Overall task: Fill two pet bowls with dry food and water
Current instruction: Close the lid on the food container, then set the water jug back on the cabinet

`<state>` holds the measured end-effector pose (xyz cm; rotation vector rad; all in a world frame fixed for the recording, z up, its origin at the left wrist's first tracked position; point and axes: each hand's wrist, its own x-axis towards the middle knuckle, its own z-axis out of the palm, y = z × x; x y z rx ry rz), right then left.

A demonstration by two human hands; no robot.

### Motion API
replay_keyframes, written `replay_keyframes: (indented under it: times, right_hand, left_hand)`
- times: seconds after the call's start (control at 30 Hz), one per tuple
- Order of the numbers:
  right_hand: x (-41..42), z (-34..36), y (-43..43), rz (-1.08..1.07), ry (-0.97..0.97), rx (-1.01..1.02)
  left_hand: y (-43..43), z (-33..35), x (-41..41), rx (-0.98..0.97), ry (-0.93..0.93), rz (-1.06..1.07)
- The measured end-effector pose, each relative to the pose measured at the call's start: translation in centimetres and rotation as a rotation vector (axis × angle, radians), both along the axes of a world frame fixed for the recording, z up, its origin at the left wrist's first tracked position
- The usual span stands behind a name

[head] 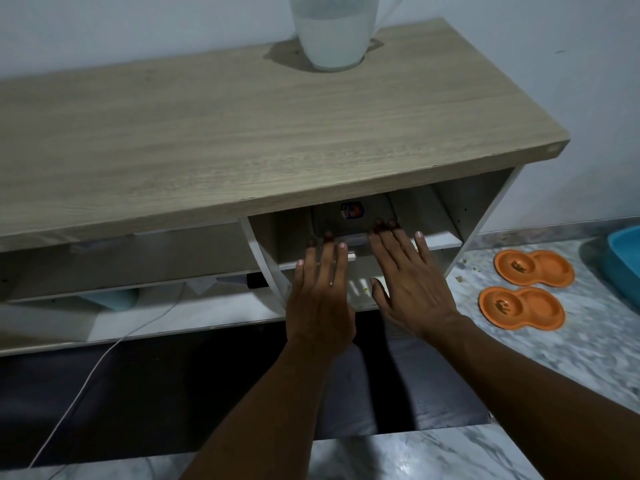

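Two orange double pet bowls lie on the marble floor at the right, the far one [533, 267] and the near one [522, 307]; each holds a few brown crumbs in its left dish. A frosted jug [330, 32] part full of water stands on the wooden cabinet top [263, 133]. My left hand [320, 292] and my right hand [407, 282] reach flat, fingers spread, into the cabinet's right shelf opening. Their fingertips touch a grey container [353, 220] with a small coloured label, deep in the shadow. Neither hand grips anything.
A blue tub [623, 261] stands at the far right edge. A white cable [86, 375] hangs from the lower shelf to the floor. Loose crumbs lie on the floor near the cabinet's right side. A light blue object [110, 299] sits in the left compartment.
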<state>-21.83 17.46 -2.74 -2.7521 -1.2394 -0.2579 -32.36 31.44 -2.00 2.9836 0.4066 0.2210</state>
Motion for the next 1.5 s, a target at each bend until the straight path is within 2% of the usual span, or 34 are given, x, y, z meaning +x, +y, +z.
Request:
replay_keyframes:
  times: [0.13,0.27,0.43,0.6,0.83,1.03,1.5]
  right_hand:
    - [-1.3,2.4,-1.4,0.04,0.042,0.152]
    - [-3.2,8.8,-3.3,0.062,0.09,0.277]
    - [-5.1,20.5,-5.8,0.062,0.112,0.326]
    - [-5.2,32.7,-7.7,0.034,0.203,0.361]
    - [-1.1,44.0,-6.8,-0.031,0.289,0.423]
    - [5.4,45.1,-2.0,-0.093,0.407,0.454]
    - [21.5,38.3,11.1,-0.199,0.611,0.336]
  left_hand:
    - [-0.4,1.9,-1.7,-0.027,0.066,-0.034]
    - [-1.5,7.4,-4.5,-0.12,0.025,-0.084]
    - [-4.4,20.9,-6.7,-0.145,0.003,-0.057]
    - [-6.1,33.3,-6.4,-0.091,-0.11,0.028]
    - [-4.2,43.6,-3.6,-0.089,-0.068,0.079]
    - [1.7,44.6,2.6,-0.088,-0.003,0.11]
    - [14.5,39.6,20.1,-0.345,0.123,0.034]
